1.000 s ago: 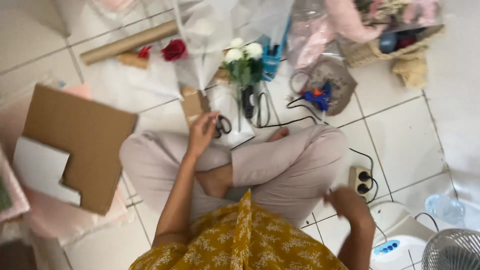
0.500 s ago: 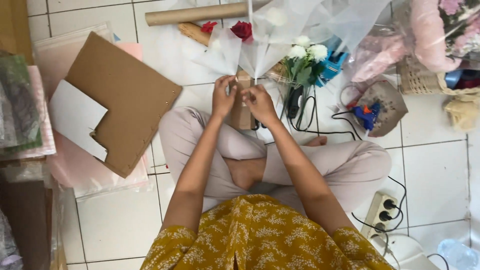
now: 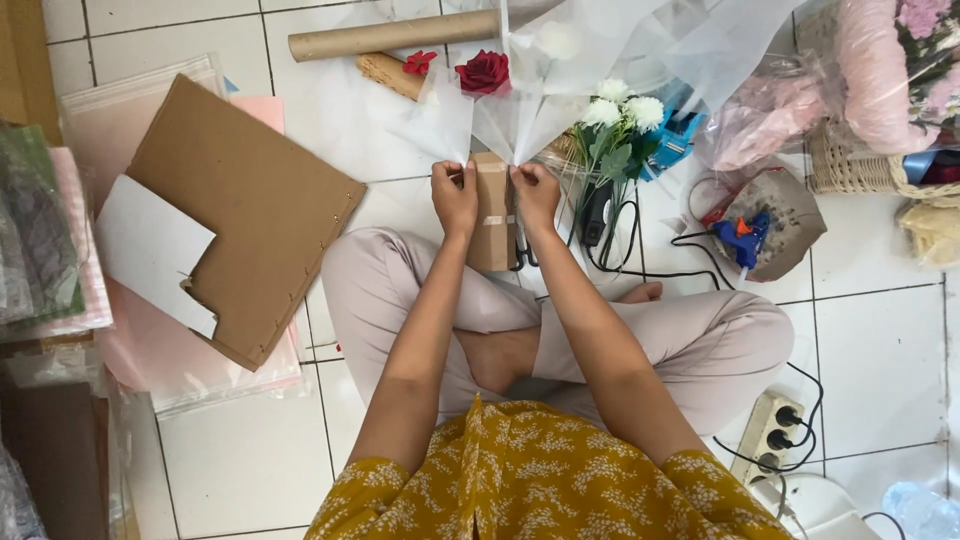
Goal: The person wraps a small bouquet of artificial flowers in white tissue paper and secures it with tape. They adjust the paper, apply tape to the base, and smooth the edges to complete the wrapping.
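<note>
I sit cross-legged on a white tiled floor. My left hand and my right hand each pinch the lower edge of a clear plastic wrap sheet at the top of a brown paper-wrapped bundle standing between them. A strip of tape crosses the bundle's middle. Just above lie a red rose and a bunch of white flowers with green leaves, partly under the plastic.
A notched brown cardboard piece lies left over pink sheets. A cardboard tube lies at the top. A black tool with cable, a blue glue gun, a wicker basket and a power strip are right.
A second ago my left hand alone was at the bundle and my right hand was back near the power strip. Now both hands are on the plastic wrap; the view has shifted right.
</note>
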